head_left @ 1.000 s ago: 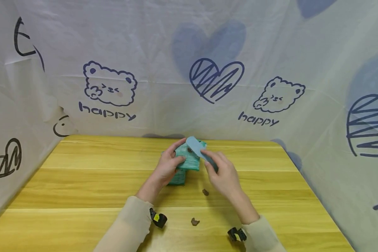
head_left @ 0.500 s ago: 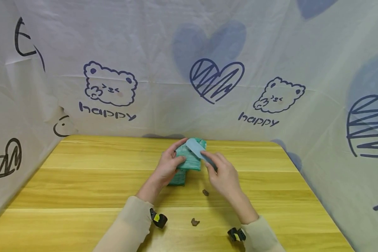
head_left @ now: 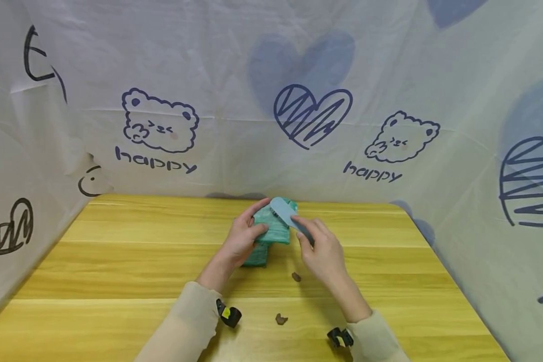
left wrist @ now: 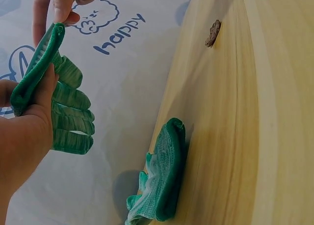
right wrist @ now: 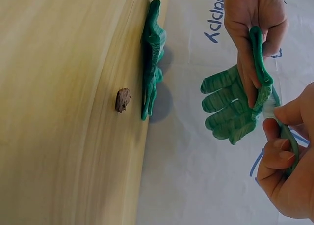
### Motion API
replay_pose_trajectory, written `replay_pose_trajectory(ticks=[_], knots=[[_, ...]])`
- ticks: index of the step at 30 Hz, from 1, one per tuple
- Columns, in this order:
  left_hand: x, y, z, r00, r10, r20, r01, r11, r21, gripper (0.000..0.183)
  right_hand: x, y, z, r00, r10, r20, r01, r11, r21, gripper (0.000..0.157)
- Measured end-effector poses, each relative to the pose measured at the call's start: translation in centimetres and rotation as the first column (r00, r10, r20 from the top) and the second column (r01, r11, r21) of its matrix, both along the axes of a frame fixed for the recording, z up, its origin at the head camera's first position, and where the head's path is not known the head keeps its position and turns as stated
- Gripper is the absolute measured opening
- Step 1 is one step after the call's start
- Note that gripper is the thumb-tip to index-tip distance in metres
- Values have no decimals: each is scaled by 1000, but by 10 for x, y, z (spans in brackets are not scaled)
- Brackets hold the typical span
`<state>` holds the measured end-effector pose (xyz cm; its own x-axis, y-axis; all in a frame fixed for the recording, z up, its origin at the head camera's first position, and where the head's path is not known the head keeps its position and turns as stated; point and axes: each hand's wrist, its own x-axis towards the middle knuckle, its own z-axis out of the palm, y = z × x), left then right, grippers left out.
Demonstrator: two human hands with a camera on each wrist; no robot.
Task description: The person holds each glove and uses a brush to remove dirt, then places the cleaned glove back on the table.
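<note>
My left hand (head_left: 242, 236) grips a green knitted glove (head_left: 271, 232) by its cuff, raised above the table. In the left wrist view, this glove's fingers (left wrist: 72, 114) hang down below the hand. My right hand (head_left: 324, 254) pinches the handle of a light blue brush (head_left: 282, 210). The brush head lies flat over the glove, bristles toward the fabric, a few showing at its edge. A second green glove (left wrist: 162, 178) rests on the table beneath, partly hidden by the held one in the head view.
Two small brown crumbs lie on the wooden table (head_left: 140, 271): one crumb (head_left: 296, 276) by the right hand, another crumb (head_left: 281, 319) nearer the front. A white printed cloth (head_left: 235, 100) hangs behind and at both sides. Black wrist cameras sit at both cuffs.
The brush head has come down closer against the glove and shifted slightly. A brown patch visible beside it a second ago no longer shows. The left hand keeps its hold.
</note>
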<state>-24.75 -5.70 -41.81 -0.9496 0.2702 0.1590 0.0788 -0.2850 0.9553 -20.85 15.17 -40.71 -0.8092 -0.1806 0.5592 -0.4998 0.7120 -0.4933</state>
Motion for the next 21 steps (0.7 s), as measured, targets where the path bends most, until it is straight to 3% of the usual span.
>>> replay_pose_trajectory(ticks=[5,21], knots=[[0,1,1,1000,-9,12,9,1000,30,66,1,-1,0,1000,-11,15,11,1000,-8,41],[-1,-1,-1,1000,-9,0,9,1000,6,66,1,-3,-2,1000,-25,-6,25,998,-64,41]])
